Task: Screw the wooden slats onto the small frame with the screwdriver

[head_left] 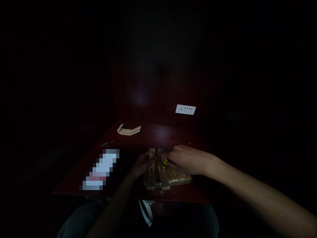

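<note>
The right forearm [247,190] is nearest, entering from four o'clock. The right hand [185,159] is closed around a yellow-black tool [164,162], at two wooden pieces [152,177] toward six o'clock. The left hand [141,166] touches them; how firmly, I cannot tell. Fastening seems in hand; next calls for steady holding. The eight-o'clock sheet [105,165] is pixelated, unreadable.

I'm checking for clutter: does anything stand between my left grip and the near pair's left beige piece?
Nothing visible does: the left grip touches the left beige piece directly. The wrapped slab appears to lie beneath it.
</note>
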Motion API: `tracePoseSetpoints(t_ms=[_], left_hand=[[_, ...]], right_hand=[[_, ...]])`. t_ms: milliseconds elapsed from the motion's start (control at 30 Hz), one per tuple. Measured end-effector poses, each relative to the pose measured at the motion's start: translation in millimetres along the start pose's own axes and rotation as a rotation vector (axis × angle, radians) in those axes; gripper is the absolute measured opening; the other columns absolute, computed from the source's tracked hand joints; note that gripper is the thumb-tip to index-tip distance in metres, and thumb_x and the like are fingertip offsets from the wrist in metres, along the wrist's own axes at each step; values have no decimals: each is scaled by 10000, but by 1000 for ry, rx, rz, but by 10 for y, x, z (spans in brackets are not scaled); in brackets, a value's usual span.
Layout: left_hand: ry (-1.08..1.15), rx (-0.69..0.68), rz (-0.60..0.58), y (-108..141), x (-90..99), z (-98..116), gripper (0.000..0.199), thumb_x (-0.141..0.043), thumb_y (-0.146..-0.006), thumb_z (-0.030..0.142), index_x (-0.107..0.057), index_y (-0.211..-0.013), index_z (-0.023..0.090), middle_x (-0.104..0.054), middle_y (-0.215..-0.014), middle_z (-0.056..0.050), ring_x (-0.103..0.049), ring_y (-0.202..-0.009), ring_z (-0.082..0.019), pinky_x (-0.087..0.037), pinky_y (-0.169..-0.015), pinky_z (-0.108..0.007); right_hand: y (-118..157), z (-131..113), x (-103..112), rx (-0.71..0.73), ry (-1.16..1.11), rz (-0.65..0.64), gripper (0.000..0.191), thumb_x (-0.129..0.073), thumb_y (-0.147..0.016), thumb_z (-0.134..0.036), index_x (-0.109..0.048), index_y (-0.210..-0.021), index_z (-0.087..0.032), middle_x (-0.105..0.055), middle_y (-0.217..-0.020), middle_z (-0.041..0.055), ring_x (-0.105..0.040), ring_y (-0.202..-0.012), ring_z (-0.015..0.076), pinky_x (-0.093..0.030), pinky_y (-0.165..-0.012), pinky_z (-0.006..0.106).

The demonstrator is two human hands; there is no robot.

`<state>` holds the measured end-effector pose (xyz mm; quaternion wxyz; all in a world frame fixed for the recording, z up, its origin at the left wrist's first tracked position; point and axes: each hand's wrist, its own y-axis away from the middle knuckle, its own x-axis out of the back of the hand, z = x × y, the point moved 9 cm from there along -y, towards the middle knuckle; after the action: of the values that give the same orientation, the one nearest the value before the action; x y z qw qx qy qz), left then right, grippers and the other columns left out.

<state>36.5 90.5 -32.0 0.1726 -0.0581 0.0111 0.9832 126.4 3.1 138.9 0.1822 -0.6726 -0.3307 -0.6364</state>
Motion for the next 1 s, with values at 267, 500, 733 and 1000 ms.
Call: tracePoseSetpoints(t_ms=[267, 500, 733, 1000], left_hand=[[1, -13, -10, -4, -7, -6, 532, -774, -696, 531, -705, -1044, 134, -752, -979, -87, -695, -865, -252, -519, -755, -322], [14, 7, -1, -3, 4, -36, 572, -788, -671, 545, -691, -1040, 119, -751, -955, -95, -696, -841, -253, -519, -717, -313], [3, 12, -3, 4, 13, -61, 574, -775, -707, 525, -678, -1102, 121, -746, -1008, -101, -694, -875, -260, -515, -736, -314], [-6, 13, 21, 26, 17, -2, 566, -775, -695, 535, -695, -1086, 134, -753, -943, -87, -696, -870, -270, -522, -752, -333]], right_hand=[[-45, 23, -44, 1, 14, 13, 254, -458, -982, -297, -648, -1080, -160, -720, -924, 104, -676, -758, 201, -453, -650, 291], [-17, 67, -19, -6, -66, 16, 238, -511, -947, -278, -589, -1153, -190, -703, -949, 81, -664, -768, 186, -456, -643, 270], [-36, 98, 8, -10, -53, 31, 256, -511, -970, -332, -634, -1127, -172, -712, -982, 106, -681, -854, 209, -476, -706, 275], [-72, 113, 1, -36, -10, 61, 319, -484, -977, -401, -625, -1151, -174, -711, -924, 103, -675, -797, 212, -461, -672, 287]])
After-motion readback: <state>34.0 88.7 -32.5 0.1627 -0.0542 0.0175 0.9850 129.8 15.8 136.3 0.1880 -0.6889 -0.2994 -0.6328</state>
